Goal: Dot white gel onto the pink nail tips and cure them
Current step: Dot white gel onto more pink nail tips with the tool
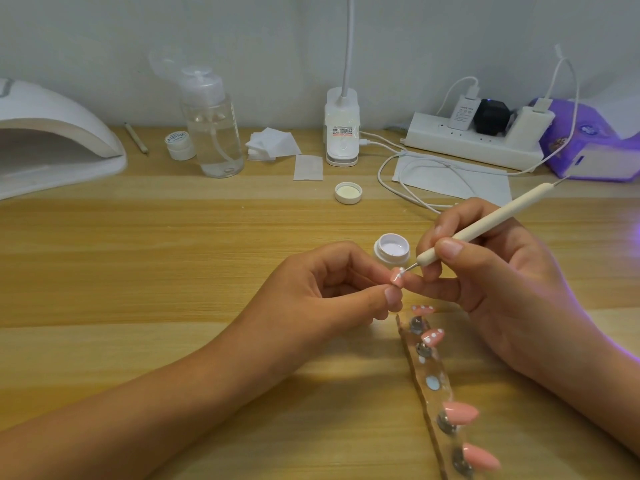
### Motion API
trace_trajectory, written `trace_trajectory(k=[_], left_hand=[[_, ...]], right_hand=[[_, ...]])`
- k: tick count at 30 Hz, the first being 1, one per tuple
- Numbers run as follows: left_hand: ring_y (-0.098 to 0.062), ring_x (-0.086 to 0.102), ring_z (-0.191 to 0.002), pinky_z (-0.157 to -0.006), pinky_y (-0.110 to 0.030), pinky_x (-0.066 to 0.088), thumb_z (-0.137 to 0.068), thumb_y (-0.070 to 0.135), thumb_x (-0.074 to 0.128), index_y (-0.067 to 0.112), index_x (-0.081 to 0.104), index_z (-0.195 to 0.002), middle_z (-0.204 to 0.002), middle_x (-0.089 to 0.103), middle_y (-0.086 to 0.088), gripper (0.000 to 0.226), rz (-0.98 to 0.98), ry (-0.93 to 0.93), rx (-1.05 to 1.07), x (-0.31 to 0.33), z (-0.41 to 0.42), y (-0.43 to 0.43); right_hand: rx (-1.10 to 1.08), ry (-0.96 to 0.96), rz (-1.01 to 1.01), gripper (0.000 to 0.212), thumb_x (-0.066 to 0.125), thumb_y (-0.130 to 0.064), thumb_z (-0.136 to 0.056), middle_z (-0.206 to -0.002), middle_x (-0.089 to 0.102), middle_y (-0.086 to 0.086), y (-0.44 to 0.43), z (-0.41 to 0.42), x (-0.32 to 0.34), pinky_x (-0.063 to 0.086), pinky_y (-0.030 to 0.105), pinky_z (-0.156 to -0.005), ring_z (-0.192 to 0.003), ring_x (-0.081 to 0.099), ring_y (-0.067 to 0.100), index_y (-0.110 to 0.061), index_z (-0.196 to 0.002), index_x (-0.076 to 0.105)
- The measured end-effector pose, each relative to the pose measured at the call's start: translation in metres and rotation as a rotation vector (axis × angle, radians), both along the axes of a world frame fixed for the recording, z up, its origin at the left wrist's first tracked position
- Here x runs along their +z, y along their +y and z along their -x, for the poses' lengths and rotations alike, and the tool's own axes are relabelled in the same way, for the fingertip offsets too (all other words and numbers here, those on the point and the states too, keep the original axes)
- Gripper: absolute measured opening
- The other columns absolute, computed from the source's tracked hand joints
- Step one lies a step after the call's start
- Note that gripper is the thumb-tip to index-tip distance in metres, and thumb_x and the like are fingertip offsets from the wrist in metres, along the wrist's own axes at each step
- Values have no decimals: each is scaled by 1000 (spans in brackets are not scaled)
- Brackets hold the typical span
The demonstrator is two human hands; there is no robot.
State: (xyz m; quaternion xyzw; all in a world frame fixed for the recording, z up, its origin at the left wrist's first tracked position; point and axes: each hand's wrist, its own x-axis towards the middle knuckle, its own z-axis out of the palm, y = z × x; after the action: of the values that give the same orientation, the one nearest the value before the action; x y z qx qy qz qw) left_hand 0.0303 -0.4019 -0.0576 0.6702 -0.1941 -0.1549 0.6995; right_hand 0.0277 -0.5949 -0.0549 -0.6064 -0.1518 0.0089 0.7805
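My left hand pinches a pink nail tip between thumb and fingers above the wooden table. My right hand grips a cream dotting pen, and its metal point touches the held tip, which carries white dots. An open pot of white gel stands just behind the fingers. A clear holder strip lies in front of my right hand. On it sit two dotted pink tips and two plain pink tips.
A white curing lamp stands at the far left. A pump bottle, a small closed jar, wipes, a loose lid, a clip lamp base, a power strip with cables and a purple device line the back.
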Motion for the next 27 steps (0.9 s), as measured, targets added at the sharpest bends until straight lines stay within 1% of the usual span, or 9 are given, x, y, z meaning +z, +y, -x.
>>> trace_trajectory(k=[4, 11, 15, 19, 21, 23, 24, 25, 27], left_hand=[[-7, 65, -72, -65, -15, 49, -76, 18, 72, 28, 73, -78, -78, 72, -4, 11, 4, 0, -4, 0, 0, 0], [-7, 65, -72, -66, -15, 49, -76, 17, 72, 28, 73, -78, -78, 72, -6, 11, 9, -4, -6, 0, 0, 0], [-7, 65, -71, -65, -16, 50, -74, 18, 73, 28, 73, -78, -76, 72, -2, 11, 7, -3, -2, 0, 0, 0], [-6, 65, -72, -65, -15, 49, -76, 18, 72, 29, 73, -78, -78, 72, -3, 11, 2, -5, 1, 0, 0, 0], [-6, 65, -72, -65, -15, 49, -77, 17, 72, 28, 73, -78, -78, 73, -1, 12, 8, -3, 2, 0, -1, 0], [-6, 66, -73, -66, -14, 49, -77, 16, 74, 29, 73, -79, -79, 73, 0, 13, 9, -3, 0, 0, -1, 0], [-6, 66, -73, -66, -14, 49, -78, 17, 75, 29, 73, -79, -79, 74, 0, 13, 8, -3, 0, 0, -1, 0], [-6, 66, -74, -66, -14, 49, -78, 18, 76, 29, 73, -79, -80, 74, 0, 12, 9, -1, -1, 0, -1, 0], [-6, 66, -74, -66, -14, 49, -77, 20, 76, 30, 73, -79, -80, 74, 1, 10, 10, 1, -4, 0, -1, 0]], right_hand=[[-4, -6, 26, 12, 71, -10, -76, -70, 64, 2, 0, 0, -1, 58, 32, -70, -67, 65, 11, -21, -75, 65], [7, -2, 2, 5, 68, -18, -74, -71, 63, 2, -1, 0, 0, 58, 31, -70, -67, 64, 11, -20, -76, 65], [5, 15, -2, 11, 71, -10, -74, -70, 62, 3, -1, -1, 0, 58, 32, -69, -66, 64, 11, -19, -75, 64], [12, 11, -57, 6, 64, -11, -77, -72, 60, 4, -2, -4, 1, 58, 36, -72, -68, 61, 11, -18, -77, 64], [-60, -13, -54, 10, 55, -9, -83, -75, 60, 3, -4, -7, 1, 58, 41, -81, -72, 61, 13, -16, -80, 62], [-199, -109, 119, 11, 50, -11, -86, -81, 60, -3, -6, -10, 0, 54, 44, -92, -80, 62, 17, -17, -86, 60], [-266, -172, 245, 10, 51, -13, -88, -84, 61, -8, -6, -11, -2, 52, 42, -92, -84, 61, 23, -20, -89, 59], [-312, -227, 357, 10, 53, -15, -89, -87, 61, -11, -6, -12, -3, 50, 39, -88, -87, 59, 28, -23, -92, 59], [-347, -291, 500, 11, 56, -18, -90, -93, 64, -12, -5, -12, -4, 49, 31, -78, -88, 58, 26, -27, -95, 61]])
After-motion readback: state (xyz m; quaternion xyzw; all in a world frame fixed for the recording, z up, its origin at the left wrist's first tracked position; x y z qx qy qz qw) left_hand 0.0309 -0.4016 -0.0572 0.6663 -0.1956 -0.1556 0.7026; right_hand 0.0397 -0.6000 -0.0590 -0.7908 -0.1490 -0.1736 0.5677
